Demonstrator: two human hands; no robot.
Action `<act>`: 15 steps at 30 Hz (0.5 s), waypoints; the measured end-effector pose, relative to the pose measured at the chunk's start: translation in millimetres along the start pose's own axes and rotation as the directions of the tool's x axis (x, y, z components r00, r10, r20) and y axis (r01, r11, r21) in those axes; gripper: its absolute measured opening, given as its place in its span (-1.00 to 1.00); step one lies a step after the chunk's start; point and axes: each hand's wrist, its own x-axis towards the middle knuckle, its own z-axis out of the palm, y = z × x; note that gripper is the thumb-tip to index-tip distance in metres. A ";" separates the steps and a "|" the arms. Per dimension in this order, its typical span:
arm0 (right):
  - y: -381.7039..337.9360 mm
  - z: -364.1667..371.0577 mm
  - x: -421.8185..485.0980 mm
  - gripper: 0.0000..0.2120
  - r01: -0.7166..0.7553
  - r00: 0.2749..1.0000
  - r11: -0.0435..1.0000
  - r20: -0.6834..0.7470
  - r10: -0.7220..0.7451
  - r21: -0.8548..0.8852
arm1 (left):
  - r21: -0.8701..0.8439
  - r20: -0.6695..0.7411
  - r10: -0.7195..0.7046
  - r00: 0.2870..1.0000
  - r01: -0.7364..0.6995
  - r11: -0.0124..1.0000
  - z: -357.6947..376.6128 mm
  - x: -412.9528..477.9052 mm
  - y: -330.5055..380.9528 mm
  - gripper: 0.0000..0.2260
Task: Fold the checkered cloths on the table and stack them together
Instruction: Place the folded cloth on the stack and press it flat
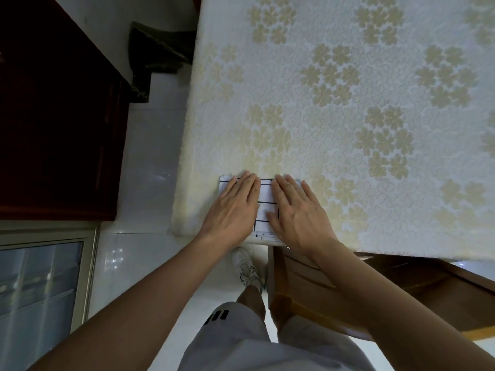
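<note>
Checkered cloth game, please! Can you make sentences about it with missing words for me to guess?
1. The left hand and the right hand both press ____ on the checkered cloth.
2. The cloth is ____ with dark lines.
3. It lies at the near ____ corner of the table.

Missing words: flat; white; left.

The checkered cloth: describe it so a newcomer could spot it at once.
Start at the table with the cream flowered cover. At its near left corner, the left hand and right hand lie flat on a folded cloth. Its black grid lines on white set it apart from the cover.
</note>
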 end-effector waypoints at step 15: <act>9.3 11.7 -16.8 -0.11 0.193 0.980 0.980 0.061 -0.190 -0.057 | 0.049 0.088 0.146 0.985 -0.151 0.987 12.0 -31.9 -15.3 -0.27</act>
